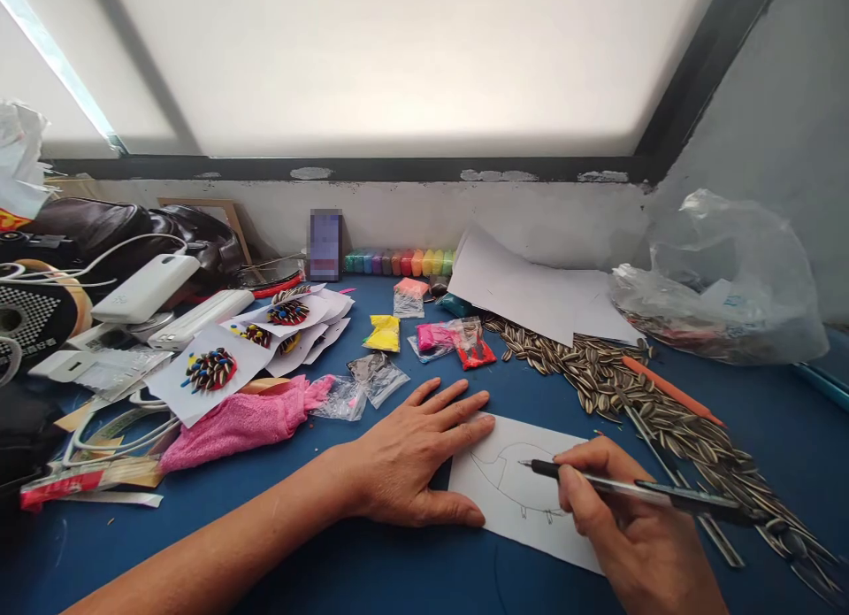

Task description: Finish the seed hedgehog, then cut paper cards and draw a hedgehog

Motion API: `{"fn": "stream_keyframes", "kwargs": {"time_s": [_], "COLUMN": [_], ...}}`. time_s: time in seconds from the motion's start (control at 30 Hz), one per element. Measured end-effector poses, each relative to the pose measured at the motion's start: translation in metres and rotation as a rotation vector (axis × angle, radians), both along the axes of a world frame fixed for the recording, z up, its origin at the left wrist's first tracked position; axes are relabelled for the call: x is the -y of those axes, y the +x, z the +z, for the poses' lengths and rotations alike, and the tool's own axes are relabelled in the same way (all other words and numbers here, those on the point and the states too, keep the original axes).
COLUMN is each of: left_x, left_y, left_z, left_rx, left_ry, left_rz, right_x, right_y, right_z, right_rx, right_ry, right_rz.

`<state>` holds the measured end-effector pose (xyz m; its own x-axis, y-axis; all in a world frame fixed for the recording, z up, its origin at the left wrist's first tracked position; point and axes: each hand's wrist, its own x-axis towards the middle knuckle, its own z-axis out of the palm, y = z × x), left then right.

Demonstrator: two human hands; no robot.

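A white sheet of paper (pixel 510 522) lies on the blue table, bearing a thin line drawing of a rounded animal shape with short legs. My left hand (pixel 424 456) rests flat with fingers spread, its thumb and fingertips over the sheet's left edge. A black and clear pen (pixel 616 486) is pinched in my right hand (pixel 630 518), its tip over the drawing. The right hand covers the sheet's right part. Sunflower seeds (pixel 597 376) are heaped beyond and to the right of that hand.
An orange stick (pixel 673 391) and metal tweezers (pixel 656 438) lie on the seeds. Small clay packets (pixel 382 334), seed-decorated papers (pixel 210 370) and a pink cloth (pixel 248 427) sit leftward. Behind stand a phone (pixel 325 246), colourful clay blocks (pixel 404 262), blank papers (pixel 523 283) and a plastic bag (pixel 736 288).
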<state>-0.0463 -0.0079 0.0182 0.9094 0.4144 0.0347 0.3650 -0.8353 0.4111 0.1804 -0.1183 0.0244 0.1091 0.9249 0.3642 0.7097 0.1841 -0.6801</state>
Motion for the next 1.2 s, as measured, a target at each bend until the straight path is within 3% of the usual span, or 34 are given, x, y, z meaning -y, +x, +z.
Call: {"fn": "stream_keyframes", "kwargs": {"time_s": [0.33,0.53,0.67,0.8,1.1,1.2], "left_x": [0.004,-0.010,-0.030,-0.052,-0.066,-0.065], "left_y": [0.001,0.017,0.039,0.052,0.049,0.047], "left_z": [0.001,0.007,0.024,0.036,0.024,0.022], "left_rx": [0.008,0.156,0.032,-0.068,-0.056,-0.015], "left_ry": [0.013,0.055,-0.062,-0.193,-0.392,-0.416], "left_rz": [0.011,0.094,0.239,0.175,0.134,0.137], "right_x": [-0.001,-0.008,-0.017,-0.023,-0.016,-0.011], "right_y": [0.033,0.029,0.020,0.012,0.007,0.008], "right_z": [0.007,0.012,0.023,0.030,0.018,0.014], "right_rx": [0.025,-0.144,-0.275,-0.324,-0.355,-0.391], "right_ry": [0.088,-0.077,-0.190,-0.254,-0.198,-0.253], "right_rz": [-0.222,-0.151,-0.091,-0.020,-0.042,-0.064]}}
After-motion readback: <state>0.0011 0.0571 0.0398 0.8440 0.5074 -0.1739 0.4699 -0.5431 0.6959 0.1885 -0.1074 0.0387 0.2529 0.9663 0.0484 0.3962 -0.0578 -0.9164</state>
